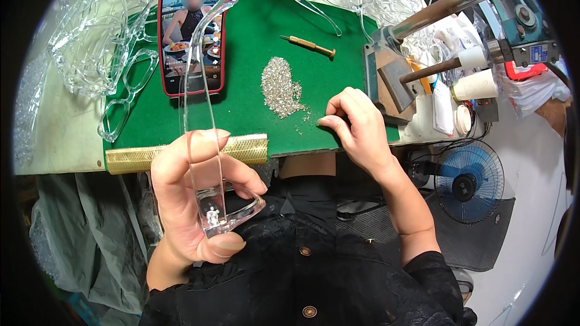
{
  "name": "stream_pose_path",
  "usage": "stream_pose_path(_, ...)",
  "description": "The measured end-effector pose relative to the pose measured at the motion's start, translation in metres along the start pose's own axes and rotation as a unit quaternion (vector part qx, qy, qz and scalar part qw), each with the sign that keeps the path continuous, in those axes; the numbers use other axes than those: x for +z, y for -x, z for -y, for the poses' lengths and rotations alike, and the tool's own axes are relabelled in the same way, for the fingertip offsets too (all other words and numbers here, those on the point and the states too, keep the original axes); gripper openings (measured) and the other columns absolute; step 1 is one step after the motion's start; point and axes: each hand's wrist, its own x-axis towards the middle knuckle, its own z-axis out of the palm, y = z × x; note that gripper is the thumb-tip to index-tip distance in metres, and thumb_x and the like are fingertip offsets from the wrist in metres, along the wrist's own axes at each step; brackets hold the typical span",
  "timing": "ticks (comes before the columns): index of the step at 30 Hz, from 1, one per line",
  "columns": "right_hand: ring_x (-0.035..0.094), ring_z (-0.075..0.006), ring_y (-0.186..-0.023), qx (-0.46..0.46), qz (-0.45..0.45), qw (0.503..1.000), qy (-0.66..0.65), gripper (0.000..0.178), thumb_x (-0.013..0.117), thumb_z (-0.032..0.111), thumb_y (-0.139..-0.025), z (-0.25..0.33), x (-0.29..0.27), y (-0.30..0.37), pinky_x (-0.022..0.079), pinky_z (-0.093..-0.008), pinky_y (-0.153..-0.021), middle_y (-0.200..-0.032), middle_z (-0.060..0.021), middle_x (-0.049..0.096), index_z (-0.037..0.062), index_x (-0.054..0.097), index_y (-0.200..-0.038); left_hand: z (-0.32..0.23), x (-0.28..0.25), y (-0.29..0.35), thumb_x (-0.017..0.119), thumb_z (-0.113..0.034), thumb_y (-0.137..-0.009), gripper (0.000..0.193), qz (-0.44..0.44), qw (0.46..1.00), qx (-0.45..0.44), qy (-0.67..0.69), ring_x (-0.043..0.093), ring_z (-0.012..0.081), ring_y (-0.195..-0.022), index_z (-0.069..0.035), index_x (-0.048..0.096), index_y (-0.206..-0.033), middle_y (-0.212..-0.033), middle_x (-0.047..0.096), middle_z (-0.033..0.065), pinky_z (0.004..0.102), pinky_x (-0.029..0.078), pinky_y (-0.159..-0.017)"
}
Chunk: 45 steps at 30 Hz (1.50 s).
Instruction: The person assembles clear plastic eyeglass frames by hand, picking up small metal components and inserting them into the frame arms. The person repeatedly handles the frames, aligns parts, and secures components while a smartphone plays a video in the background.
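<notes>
In my left hand [175,187] is a clear plastic eyeglass frame [241,212], pinched by its front corner near a metal hinge. Its long see-through temple points upward, crossing in front of the phone [171,78]. My right hand [359,130] rests by the near edge of the green mat [244,84], thumb and forefinger pressed together. Whatever may be between those fingertips is too small to make out. Just left of them lies a heap of tiny silvery screws [281,87], a few scattered beside it. A brass screwdriver [309,46] lies beyond the heap.
Clear frames [99,30] crowd the left and far side. One clear frame [128,93] lies beside the phone. A gold textured strip [136,158] runs along the near edge. A green bench press [393,78] stands right, near a paper cup [477,84]. Below is a blue fan [470,181].
</notes>
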Motion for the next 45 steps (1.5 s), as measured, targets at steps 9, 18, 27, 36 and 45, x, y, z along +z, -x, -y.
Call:
stream_pose_path(9, 0.06, -0.0236, -0.073, -0.067, 0.119, 0.984, -0.111, 0.013, 0.073, 0.003, -0.075, -0.016, -0.02, -0.008, 0.048, -0.0334, -0.064, -0.079, -0.0061, 0.057, 0.0045, 0.063, -0.084, 0.002, -0.002, 0.002, 0.057, -0.084, -0.069, 0.103, 0.006, 1.0, 0.0, -0.001, 0.062, 0.0143, -0.06, -0.008, 0.031, -0.134, -0.07, 0.064, 0.0094, 0.018, 0.036, -0.049)
stream_pose_path(18, 0.058, -0.0259, -0.075, -0.141, 0.165, 0.973, -0.077, 0.017, 0.072, 0.0, -0.073, -0.022, -0.019, -0.018, 0.047, -0.0347, -0.065, -0.081, -0.0069, 0.055, 0.0047, 0.061, -0.085, 0.0, -0.003, 0.001, 0.056, -0.081, -0.072, 0.105, 0.023, 1.0, 0.009, -0.004, 0.066, 0.0173, -0.065, -0.004, 0.028, -0.136, -0.076, 0.064, 0.0098, 0.0179, 0.038, -0.049)
stream_pose_path(27, 0.058, -0.0262, -0.072, -0.073, 0.112, 0.986, -0.098, 0.018, 0.073, 0.003, -0.074, -0.018, -0.02, -0.006, 0.047, -0.0348, -0.063, -0.079, -0.0081, 0.055, 0.0027, 0.058, -0.084, 0.001, -0.004, 0.0, 0.056, -0.08, -0.074, 0.104, 0.037, 0.999, 0.018, -0.001, 0.066, 0.0173, -0.067, -0.003, 0.027, -0.136, -0.079, 0.064, 0.0094, 0.0175, 0.038, -0.049)
stream_pose_path(36, 0.059, -0.0256, -0.07, -0.119, 0.124, 0.981, -0.088, 0.017, 0.073, 0.001, -0.073, -0.023, -0.018, -0.014, 0.048, -0.0348, -0.061, -0.079, -0.0069, 0.055, 0.0042, 0.06, -0.084, -0.001, 0.005, 0.0, 0.057, -0.079, -0.074, 0.105, 0.006, 1.0, 0.014, 0.016, 0.067, 0.0179, -0.068, -0.001, 0.026, -0.137, -0.096, 0.061, 0.0094, 0.0178, 0.041, -0.046)
stream_pose_path(45, 0.058, -0.0273, -0.075, -0.167, 0.157, 0.972, -0.045, 0.015, 0.07, 0.009, -0.077, -0.024, -0.018, -0.018, 0.047, -0.0368, -0.064, -0.08, -0.0066, 0.054, 0.0058, 0.058, -0.085, 0.006, -0.01, -0.002, 0.06, -0.075, -0.075, 0.105, 0.086, 0.994, 0.045, 0.041, 0.068, 0.0195, -0.071, -0.002, 0.024, -0.141, -0.108, 0.06, 0.0103, 0.0191, 0.041, -0.047)
